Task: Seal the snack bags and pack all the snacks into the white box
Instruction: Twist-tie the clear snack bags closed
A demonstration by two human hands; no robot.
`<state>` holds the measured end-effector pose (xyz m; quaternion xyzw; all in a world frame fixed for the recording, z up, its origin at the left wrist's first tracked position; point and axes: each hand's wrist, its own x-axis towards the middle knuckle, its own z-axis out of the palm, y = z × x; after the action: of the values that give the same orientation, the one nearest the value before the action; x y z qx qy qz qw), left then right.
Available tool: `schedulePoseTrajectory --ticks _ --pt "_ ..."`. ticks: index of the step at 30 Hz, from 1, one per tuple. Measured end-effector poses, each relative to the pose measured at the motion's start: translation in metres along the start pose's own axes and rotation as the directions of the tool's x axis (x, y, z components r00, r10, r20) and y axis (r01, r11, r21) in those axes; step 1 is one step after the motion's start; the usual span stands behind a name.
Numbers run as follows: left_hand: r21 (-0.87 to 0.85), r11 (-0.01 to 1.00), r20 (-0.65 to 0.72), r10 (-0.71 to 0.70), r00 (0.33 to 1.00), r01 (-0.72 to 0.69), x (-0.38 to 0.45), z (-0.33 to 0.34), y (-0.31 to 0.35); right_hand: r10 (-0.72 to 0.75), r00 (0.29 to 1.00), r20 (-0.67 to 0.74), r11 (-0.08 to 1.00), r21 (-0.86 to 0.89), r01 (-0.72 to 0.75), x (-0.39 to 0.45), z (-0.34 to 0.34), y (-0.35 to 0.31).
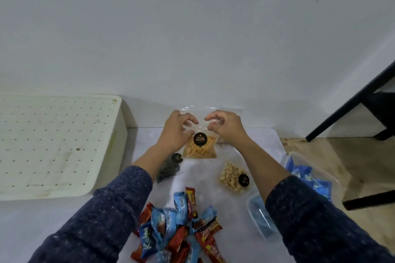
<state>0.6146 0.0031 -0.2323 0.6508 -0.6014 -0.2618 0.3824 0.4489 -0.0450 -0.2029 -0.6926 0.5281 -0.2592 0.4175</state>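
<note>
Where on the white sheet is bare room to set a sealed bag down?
Bare patch: between the dark crumpled bag, the clear bag of pale nuts and the pile of red and blue wrapped bars. Crowded: the pile itself and right by the clear plastic tub.

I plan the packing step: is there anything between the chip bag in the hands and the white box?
Nothing visible stands between them. Both hands, left and right, hold the chip bag. The white box lies to its left with bare surface between, but its lid appears still on.
</note>
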Motion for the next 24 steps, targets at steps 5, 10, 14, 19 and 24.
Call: schedulePoseTrajectory --ticks 5,10,14,19,24 --pt "0.087 0.993 -0.04 -0.073 0.997 0.076 0.034 0.027 -0.023 -0.015 1.0 0.002 0.999 -0.032 0.015 0.046 0.009 0.031" --pt "0.126 0.985 -0.066 -0.11 0.992 0.117 0.057 0.045 -0.038 -0.004 1.0 0.024 0.998 -0.066 0.005 0.081 0.018 0.054" --pt "0.157 0.979 -0.075 -0.12 0.99 0.131 0.071 0.053 -0.043 -0.058 0.997 0.042 0.992 -0.105 0.062 0.096 0.017 0.061" --pt "0.238 0.963 -0.027 -0.125 0.992 0.128 0.074 0.051 -0.044 -0.089 0.99 0.113 0.961 -0.253 0.115 0.099 0.004 0.059" --pt "0.399 0.899 0.052 -0.218 0.975 0.18 0.066 0.046 -0.038 -0.045 0.981 0.189 0.832 -0.536 0.142 0.086 -0.009 0.048"
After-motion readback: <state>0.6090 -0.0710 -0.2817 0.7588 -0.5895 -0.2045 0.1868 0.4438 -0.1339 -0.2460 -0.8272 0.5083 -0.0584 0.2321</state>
